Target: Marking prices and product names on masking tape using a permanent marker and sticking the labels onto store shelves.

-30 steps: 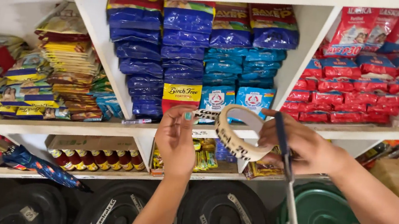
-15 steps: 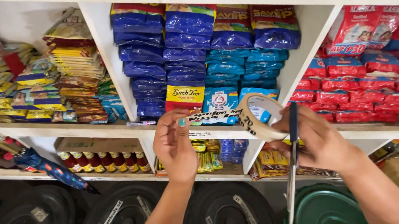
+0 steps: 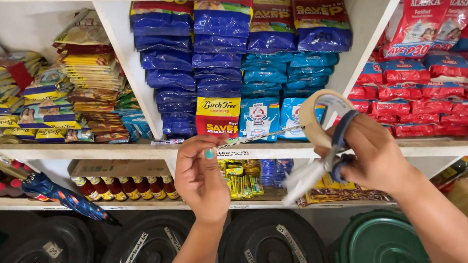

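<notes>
Left hand [image 3: 201,175] pinches one tape strip [image 3: 257,135]; right hand [image 3: 371,156] grips one tape roll [image 3: 321,115], one scissors [image 3: 323,165].

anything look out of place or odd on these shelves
A folded dark blue patterned umbrella with a curved tan handle lies slanted across the lower left shelf in front of small red-capped bottles, an odd item among neatly stacked packets.
</notes>
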